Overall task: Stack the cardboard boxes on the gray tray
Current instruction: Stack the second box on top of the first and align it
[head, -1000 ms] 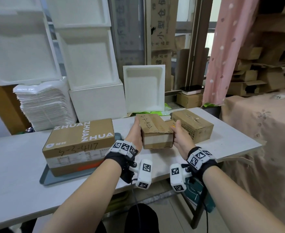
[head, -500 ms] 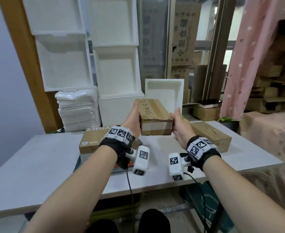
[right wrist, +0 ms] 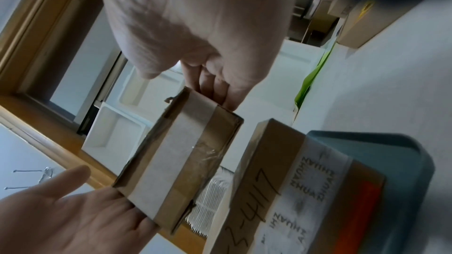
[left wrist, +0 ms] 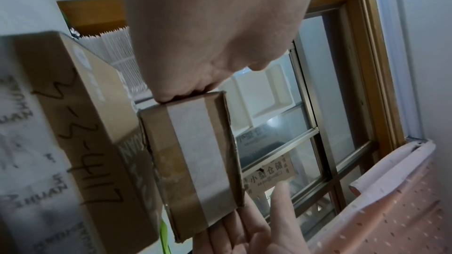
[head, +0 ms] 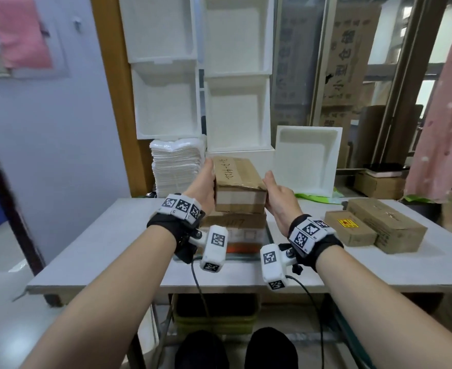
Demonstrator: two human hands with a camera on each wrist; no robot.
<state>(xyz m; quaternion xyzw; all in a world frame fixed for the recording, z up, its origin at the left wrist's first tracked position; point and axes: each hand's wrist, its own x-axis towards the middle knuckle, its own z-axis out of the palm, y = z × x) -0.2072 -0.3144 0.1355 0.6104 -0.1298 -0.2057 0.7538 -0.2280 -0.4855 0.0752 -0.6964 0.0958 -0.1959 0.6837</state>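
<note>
Between my two hands hangs a small taped cardboard box (head: 239,179) (left wrist: 195,161) (right wrist: 181,157). My left hand (head: 206,182) (right wrist: 61,210) presses its left end. Against the right end presses my right hand (head: 275,194) (left wrist: 244,229). Both hands have straight fingers, with the thumbs up by the top edge. The box is level, a small gap above a large cardboard box (head: 235,223) (left wrist: 80,123) (right wrist: 281,181) marked "3-3-4117". That large box sits on the gray tray (head: 246,255) (right wrist: 391,152) on the white table (head: 99,249).
Two more cardboard boxes (head: 350,231) (head: 387,225) lie on the table to the right. Behind the table stand stacked white foam boxes (head: 235,113), a leaning foam lid (head: 307,158) and a pile of white sheets (head: 176,166). A pink curtain (head: 443,102) hangs at far right.
My hands carried the small box up and to the left, from beside the other boxes to over the large box on the tray. The head view swung left.
</note>
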